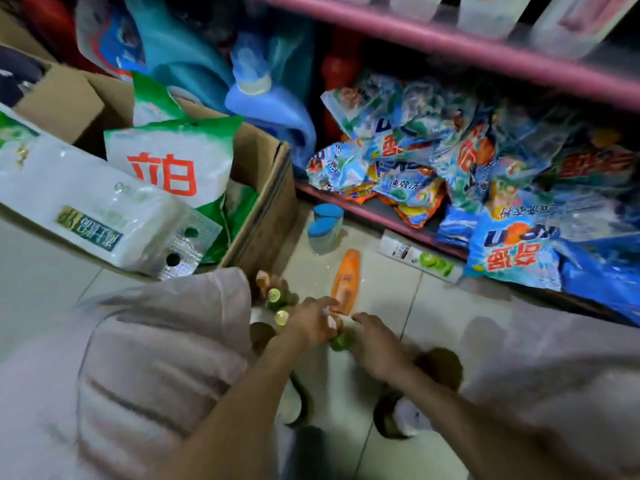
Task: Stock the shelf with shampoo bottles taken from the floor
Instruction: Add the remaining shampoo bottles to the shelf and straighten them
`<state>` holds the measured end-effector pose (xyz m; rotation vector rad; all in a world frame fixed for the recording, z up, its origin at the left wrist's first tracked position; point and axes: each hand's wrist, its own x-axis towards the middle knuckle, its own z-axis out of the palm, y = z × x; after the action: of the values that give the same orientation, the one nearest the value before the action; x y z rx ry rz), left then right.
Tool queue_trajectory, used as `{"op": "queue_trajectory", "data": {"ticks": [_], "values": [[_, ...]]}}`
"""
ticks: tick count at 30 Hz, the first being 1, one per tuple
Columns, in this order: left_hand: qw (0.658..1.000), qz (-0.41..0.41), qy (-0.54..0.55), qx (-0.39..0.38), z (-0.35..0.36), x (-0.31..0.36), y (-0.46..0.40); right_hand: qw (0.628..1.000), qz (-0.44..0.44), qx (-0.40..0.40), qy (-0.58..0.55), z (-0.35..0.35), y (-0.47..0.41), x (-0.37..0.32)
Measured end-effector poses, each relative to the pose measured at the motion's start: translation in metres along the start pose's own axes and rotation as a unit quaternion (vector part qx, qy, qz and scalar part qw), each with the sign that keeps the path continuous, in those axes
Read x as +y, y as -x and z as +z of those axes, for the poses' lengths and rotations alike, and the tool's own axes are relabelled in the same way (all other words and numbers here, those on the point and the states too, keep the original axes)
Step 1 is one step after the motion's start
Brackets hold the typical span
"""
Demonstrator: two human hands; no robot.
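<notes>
Pink shelf is running across the 1 o'clock side of the tiled floor. Orange bottle is lying flat, long axis 12-to-6, just at 12 o'clock of both hands. Left hand and right hand are together pinching a small green-capped bottle; the left grip is nearer the orange one.

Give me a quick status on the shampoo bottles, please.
Both hands, left hand and right hand, on green-capped bottle. Orange bottle lies on floor. Shelf crowded with detergent bags.
</notes>
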<state>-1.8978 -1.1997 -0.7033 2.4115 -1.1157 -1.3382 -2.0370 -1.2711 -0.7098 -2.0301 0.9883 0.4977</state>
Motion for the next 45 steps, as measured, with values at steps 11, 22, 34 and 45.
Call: {"op": "queue_trajectory", "data": {"ticks": [11,22,34,45], "values": [[0.999,0.011,-0.052,-0.010,0.070,-0.027,-0.028,0.999,-0.032,-0.004,-0.013,0.061,-0.039,0.047],[0.997,0.021,0.039,0.062,0.060,-0.026,-0.029,0.989,0.008,0.081,-0.125,0.032,-0.050,0.057],[0.919,0.113,0.329,0.183,-0.061,0.052,0.027,0.910,-0.135,0.129,-0.370,-0.109,0.035,-0.012],[0.835,0.365,0.367,0.188,-0.172,0.184,0.118,0.790,-0.305,0.414,-0.333,-0.297,0.164,-0.064]]}}
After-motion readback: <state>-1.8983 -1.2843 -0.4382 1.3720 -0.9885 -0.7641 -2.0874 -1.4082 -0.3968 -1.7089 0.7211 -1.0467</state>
